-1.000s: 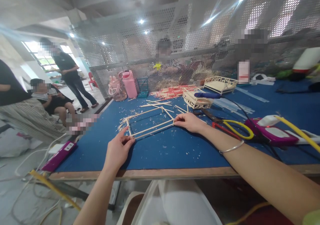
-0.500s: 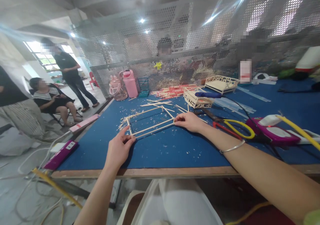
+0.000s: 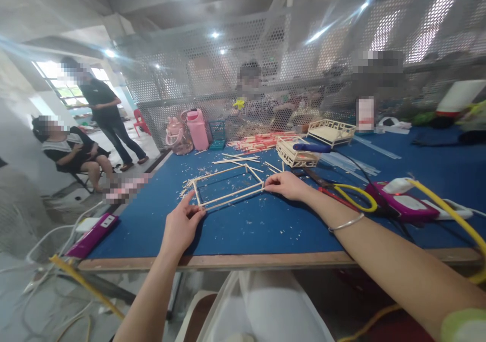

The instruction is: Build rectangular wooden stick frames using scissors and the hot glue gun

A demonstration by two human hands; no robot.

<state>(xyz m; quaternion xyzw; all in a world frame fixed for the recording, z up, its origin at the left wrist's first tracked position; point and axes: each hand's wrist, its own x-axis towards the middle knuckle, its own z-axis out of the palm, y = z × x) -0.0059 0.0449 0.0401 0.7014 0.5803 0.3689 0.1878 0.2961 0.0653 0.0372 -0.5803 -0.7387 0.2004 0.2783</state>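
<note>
A rectangular frame of thin pale wooden sticks [image 3: 231, 196] stands on the blue tabletop [image 3: 243, 235]. At its near left corner my left hand [image 3: 182, 224] pinches the stick ends between thumb and fingers. My right hand [image 3: 286, 185] grips the near right corner with its fingertips, and a bangle circles that forearm. Two long sticks run side by side between my hands along the near edge. Short uprights show at the corners. My fingers partly cover the corners they hold.
Behind the frame lie loose sticks [image 3: 237, 158] and a red-and-pale stick pile [image 3: 261, 142]. Two finished-looking stick trays [image 3: 298, 154], a blue-handled tool [image 3: 311, 148], yellow-handled scissors [image 3: 359, 195] and a purple power strip [image 3: 402, 202] sit right. Pink bottles [image 3: 197, 129] stand back left.
My hands keep their hold on the frame's near corners, almost unmoved. The view has shifted slightly, so things on the right appear a little farther left.
</note>
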